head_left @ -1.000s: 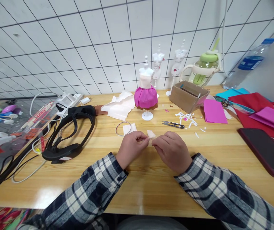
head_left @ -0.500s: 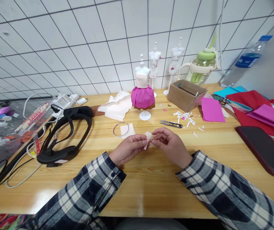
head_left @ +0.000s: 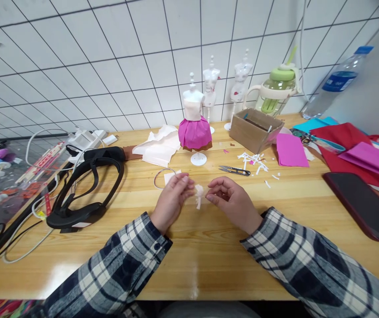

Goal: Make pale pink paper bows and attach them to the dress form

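A small pale bow-like scrap (head_left: pixel 198 195) shows blurred between my two hands, above the wooden table. My left hand (head_left: pixel 175 198) is just left of it, fingers closed together and pointing up; what they hold, if anything, is too small to name. To the right of the scrap, my right hand (head_left: pixel 234 201) has thumb and fingers pinched, with any thin thing between them too small to tell. Behind the hands stands a mini dress form (head_left: pixel 193 110) in a pale top and pink skirt. A pale square (head_left: pixel 169 177) and a ring (head_left: pixel 156 179) lie behind my left hand.
Thread snips (head_left: pixel 235 170) and white paper bits (head_left: pixel 258 162) lie behind my right hand. A cardboard box (head_left: pixel 254 132) stands farther back. On the right are a phone (head_left: pixel 363 205) and pink sheets; at left, a black headset strap (head_left: pixel 119 185) and cables.
My left hand has moved back from the pale scrap and turned upward. A gap now shows between the scrap and each hand. The view has shifted slightly.
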The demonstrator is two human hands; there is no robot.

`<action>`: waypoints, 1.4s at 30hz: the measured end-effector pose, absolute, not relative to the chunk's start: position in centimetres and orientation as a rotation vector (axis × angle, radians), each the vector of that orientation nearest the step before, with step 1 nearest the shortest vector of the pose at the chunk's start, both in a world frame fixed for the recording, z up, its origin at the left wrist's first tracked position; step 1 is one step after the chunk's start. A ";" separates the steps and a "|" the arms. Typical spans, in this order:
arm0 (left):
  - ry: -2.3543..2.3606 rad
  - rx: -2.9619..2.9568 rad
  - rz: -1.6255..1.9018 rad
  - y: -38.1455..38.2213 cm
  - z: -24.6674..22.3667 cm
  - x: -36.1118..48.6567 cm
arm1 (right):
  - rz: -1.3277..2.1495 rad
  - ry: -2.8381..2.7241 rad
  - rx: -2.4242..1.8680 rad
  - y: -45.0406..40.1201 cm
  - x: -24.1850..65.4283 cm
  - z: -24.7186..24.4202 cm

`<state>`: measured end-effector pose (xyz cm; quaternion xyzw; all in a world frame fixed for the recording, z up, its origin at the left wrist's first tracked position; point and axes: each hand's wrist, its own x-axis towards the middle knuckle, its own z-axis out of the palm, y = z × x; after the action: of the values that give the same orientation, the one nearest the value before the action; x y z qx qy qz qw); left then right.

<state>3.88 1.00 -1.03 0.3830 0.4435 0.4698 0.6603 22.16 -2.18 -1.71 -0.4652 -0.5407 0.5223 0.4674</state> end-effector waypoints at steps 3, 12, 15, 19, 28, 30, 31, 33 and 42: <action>1.127 1.118 1.162 1.2 -0.7 3.4 | 1.242 -1.272 -1.164 -2.1 22.3 -1.7; 1.321 1.539 0.852 -0.2 0.7 4.3 | 1.099 -1.313 -1.208 -2.1 22.3 -2.1; 1.293 1.441 0.832 -0.2 0.7 4.5 | 1.069 -1.371 -1.235 -2.4 22.1 -1.9; 1.279 1.416 0.835 0.1 0.5 4.3 | 1.040 -1.420 -1.240 -2.6 21.9 -1.7; 1.092 1.150 0.837 0.1 -0.1 4.3 | 0.951 -1.490 -1.261 -2.6 21.9 -1.7; 1.088 1.123 0.848 0.1 -0.1 4.4 | 0.933 -1.508 -1.262 -2.7 21.9 -1.7; 1.087 1.113 0.853 0.1 0.0 4.4 | 0.932 -1.513 -1.262 -2.7 21.8 -1.6; 1.081 1.092 0.866 0.1 0.0 4.4 | 0.935 -1.519 -1.258 -2.8 21.8 -1.6; 1.005 1.025 0.869 0.2 -0.4 4.2 | 0.937 -1.485 -1.251 -2.7 21.8 -1.8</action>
<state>4.22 0.20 -0.36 0.4544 0.4458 0.3851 0.6682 21.82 -2.72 -1.83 -0.5111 -0.6069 0.3830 0.4731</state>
